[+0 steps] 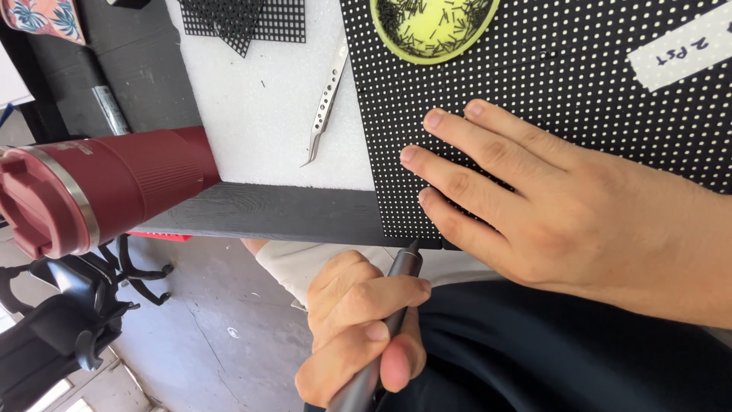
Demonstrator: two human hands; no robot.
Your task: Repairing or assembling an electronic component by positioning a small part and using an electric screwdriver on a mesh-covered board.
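Your right hand (549, 206) lies flat, fingers spread, pinning the black dotted panel (534, 99) on the tabletop (290, 214); your left hand (358, 328), at six o'clock, is clamped around a grey pen-shaped tool (396, 282) touching its edge.

The dotted panel (549, 99) lies on the desk (290, 214), reaching its near edge; the right hand (549, 206) rests flat on the panel's near corner; the left hand (358, 328) sits below the edge, its pen-shaped tool (389, 320) tipped up to the panel's rim; a dish of pins (433, 27) stands on the panel behind; tweezers (328, 103) lie on the foam sheet (259, 107) left of the panel; a tumbler (99, 191) lies further left.
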